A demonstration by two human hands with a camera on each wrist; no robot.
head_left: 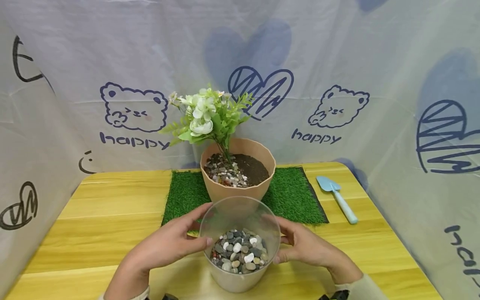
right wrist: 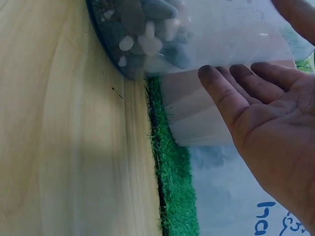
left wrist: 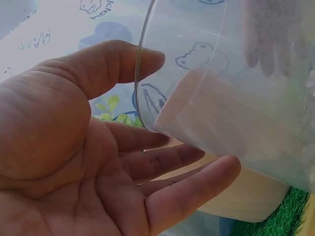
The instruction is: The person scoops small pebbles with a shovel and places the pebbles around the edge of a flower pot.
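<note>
A clear plastic bucket (head_left: pixel 240 216) with several grey, white and tan pebbles (head_left: pixel 240 252) inside is at the table's front, between both hands. My left hand (head_left: pixel 174 239) is at its left side, thumb overlapping the rim and fingers spread loosely in the left wrist view. On the other side my right hand (head_left: pixel 305 243) has its fingers extended along the wall, fingertips right at the plastic in the right wrist view. Behind stands a peach flowerpot (head_left: pixel 241 193) holding dark soil (head_left: pixel 253 168), small stones (head_left: pixel 225 173) and a white-flowered artificial plant (head_left: pixel 204 116).
The flowerpot stands on a green artificial-grass mat (head_left: pixel 294 196). A light-blue hand trowel (head_left: pixel 339 200) lies right of the mat on the wooden table (head_left: pixel 112 208). Printed cloth (head_left: pixel 255 50) hangs behind the table and along both sides.
</note>
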